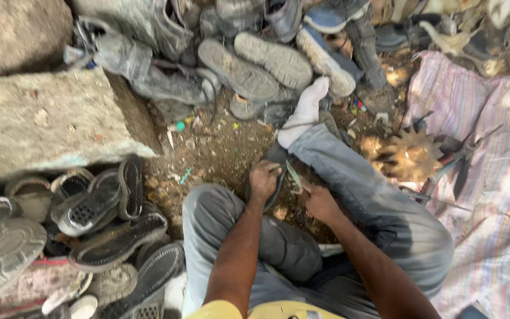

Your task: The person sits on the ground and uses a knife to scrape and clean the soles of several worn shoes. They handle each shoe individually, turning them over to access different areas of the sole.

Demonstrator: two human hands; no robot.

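I sit on the ground in grey trousers, one leg stretched out with a white sock [303, 112] on the foot. My left hand [264, 179] grips a dark shoe sole [271, 159] that lies between my legs. My right hand [319, 201] holds a small thin tool [294, 177] against the sole's edge; the tool's tip is partly hidden by my fingers.
Worn shoes and soles are piled at the back [267, 65] and at the lower left [107, 230]. A big stone block [48, 118] lies at the left. A striped cloth [491, 177] at the right bears a rusty toothed wheel [411, 155] and metal tools [458, 159].
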